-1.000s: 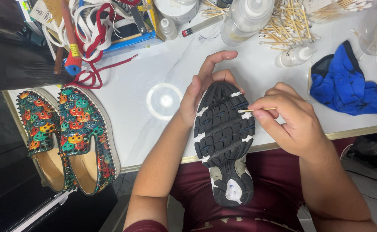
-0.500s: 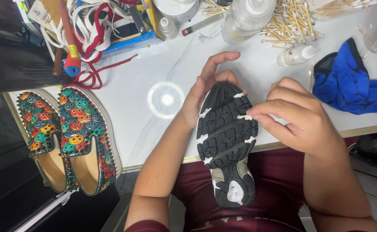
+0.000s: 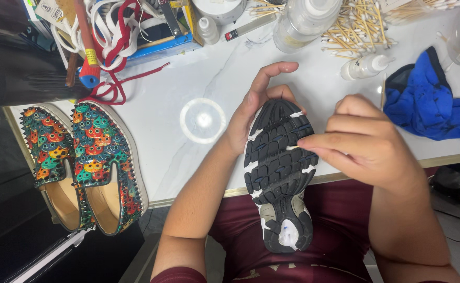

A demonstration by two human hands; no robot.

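Here the white marbled tabletop [image 3: 151, 141] carries most of the clutter, smooth and glossy with a round light glare. At its left edge sits a pair of slip-on shoes [image 3: 80, 165], patterned in bright colours and rimmed with small studs. The running shoe [image 3: 279, 173] is held sole-up over the person's lap, toe at the table edge; its black rubber tread is ridged and grooved, with white showing in the channels and a grey heel patch. The left hand [image 3: 256, 107] cups the toe from behind, fingers curled round it in a firm grasp. The right hand [image 3: 368, 144] pinches a cotton swab [image 3: 291, 148], its tip pressed into a groove. As I judge it, the thin stick could snap or shed fluff if pushed hard against the rubber ribs. A crumpled blue cloth [image 3: 431, 107] lies to the right, soft and creased; loose cotton swabs [image 3: 358, 26] are scattered beyond.
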